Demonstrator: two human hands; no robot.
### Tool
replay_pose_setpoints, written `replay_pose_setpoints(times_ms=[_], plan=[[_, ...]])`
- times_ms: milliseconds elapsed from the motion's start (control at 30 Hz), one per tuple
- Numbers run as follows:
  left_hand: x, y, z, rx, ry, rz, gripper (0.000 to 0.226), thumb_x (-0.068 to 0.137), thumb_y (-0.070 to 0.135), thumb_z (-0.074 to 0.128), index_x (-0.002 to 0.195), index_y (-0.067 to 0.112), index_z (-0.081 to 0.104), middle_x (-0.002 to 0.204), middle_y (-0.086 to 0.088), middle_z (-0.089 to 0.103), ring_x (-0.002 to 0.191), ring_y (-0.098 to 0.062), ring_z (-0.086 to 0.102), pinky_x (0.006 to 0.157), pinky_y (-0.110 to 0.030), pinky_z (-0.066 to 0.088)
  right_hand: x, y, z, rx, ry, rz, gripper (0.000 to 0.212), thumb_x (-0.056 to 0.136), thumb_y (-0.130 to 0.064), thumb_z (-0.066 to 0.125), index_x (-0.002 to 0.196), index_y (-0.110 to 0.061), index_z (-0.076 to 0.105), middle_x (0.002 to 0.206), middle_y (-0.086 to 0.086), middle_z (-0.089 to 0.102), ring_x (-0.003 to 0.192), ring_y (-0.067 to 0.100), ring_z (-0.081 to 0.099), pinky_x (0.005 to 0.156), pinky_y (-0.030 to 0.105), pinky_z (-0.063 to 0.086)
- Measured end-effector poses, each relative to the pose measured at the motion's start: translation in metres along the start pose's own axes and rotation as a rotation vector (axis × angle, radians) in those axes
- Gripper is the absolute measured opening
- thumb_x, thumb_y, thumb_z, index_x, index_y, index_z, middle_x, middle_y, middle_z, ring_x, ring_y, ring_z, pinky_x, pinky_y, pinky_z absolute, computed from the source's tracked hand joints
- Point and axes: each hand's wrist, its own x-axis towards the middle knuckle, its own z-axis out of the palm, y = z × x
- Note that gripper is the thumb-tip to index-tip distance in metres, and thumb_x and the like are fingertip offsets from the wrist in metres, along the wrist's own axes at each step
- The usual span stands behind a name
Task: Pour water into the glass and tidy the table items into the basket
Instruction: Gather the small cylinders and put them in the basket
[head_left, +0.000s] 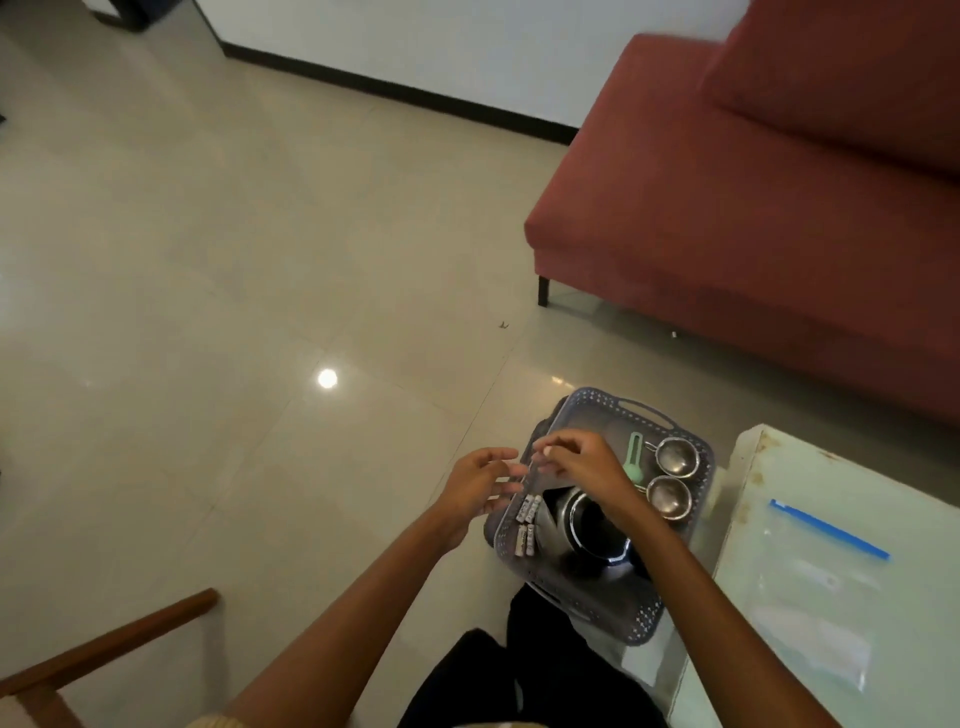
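Observation:
A grey perforated basket (680, 597) stands on the floor beside the table. Inside it lie several small batteries (525, 525), a steel bowl (597, 535), two small metal strainers (672, 475) and a green-handled utensil (632, 457). My right hand (582, 465) hovers over the basket's left part and pinches a small thin pale item (537, 462) between thumb and fingertips; what the item is stays unclear. My left hand (480, 486) is just left of the basket's rim, fingers loosely spread toward that item. No glass or water container is in view.
A pale glass-topped table (810, 649) at the right carries a clear zip bag with a blue strip (831, 530). A red sofa (753, 218) stands behind the basket. A wooden chair arm (104, 644) is at the lower left. Shiny tiled floor spreads to the left.

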Motion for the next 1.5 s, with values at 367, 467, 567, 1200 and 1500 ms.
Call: replay_pose_setpoints(times_ms=[367, 467, 567, 1200, 1500], plan=[[-0.071, -0.054, 0.027, 0.119, -0.141, 0.122, 0.016, 0.092, 0.014, 0.050, 0.097, 0.010, 0.065, 0.096, -0.010, 0.069, 0.081, -0.019, 0.064, 0.069, -0.027, 0.049, -0.130, 0.018, 0.013, -0.010, 0.142, 0.002, 0.032, 0.086, 0.000, 0.050, 0.072, -0.024, 0.066, 0.075, 0.001, 0.066, 0.076, 0.017, 0.062, 0.076, 0.032, 0.053], [-0.091, -0.077, 0.048, 0.126, -0.203, 0.133, 0.018, 0.095, 0.016, 0.048, 0.096, 0.010, 0.064, 0.083, -0.003, 0.071, 0.075, -0.014, 0.064, 0.065, -0.024, 0.048, -0.164, 0.036, 0.009, 0.032, 0.175, 0.039, 0.029, 0.085, 0.001, 0.048, 0.075, -0.019, 0.066, 0.071, 0.002, 0.066, 0.064, 0.012, 0.061, 0.061, 0.020, 0.050], [-0.111, -0.097, 0.071, 0.128, -0.271, 0.128, 0.022, 0.096, 0.014, 0.045, 0.086, 0.015, 0.065, 0.067, 0.005, 0.070, 0.064, -0.008, 0.062, 0.059, -0.020, 0.044, -0.197, 0.056, -0.002, 0.096, 0.209, 0.091, 0.022, 0.086, 0.002, 0.047, 0.086, -0.009, 0.066, 0.069, 0.005, 0.065, 0.053, 0.006, 0.062, 0.052, 0.014, 0.049], [-0.165, -0.198, 0.403, 0.490, -0.447, 0.004, 0.019, 0.091, 0.019, 0.048, 0.104, 0.019, 0.062, 0.094, 0.001, 0.069, 0.083, -0.015, 0.065, 0.069, -0.023, 0.047, -0.382, 0.265, -0.237, 0.326, 0.396, 0.249, 0.016, 0.090, -0.007, 0.050, 0.099, -0.011, 0.063, 0.089, 0.006, 0.067, 0.067, 0.016, 0.065, 0.064, 0.024, 0.050], [-0.194, -0.228, 0.540, 0.764, -0.559, -0.027, 0.022, 0.093, 0.022, 0.046, 0.109, 0.019, 0.060, 0.101, -0.001, 0.067, 0.079, -0.012, 0.063, 0.068, -0.021, 0.046, -0.453, 0.343, -0.333, 0.418, 0.427, 0.359, 0.022, 0.087, -0.004, 0.049, 0.102, -0.009, 0.064, 0.092, 0.009, 0.065, 0.065, 0.016, 0.062, 0.059, 0.022, 0.046]])
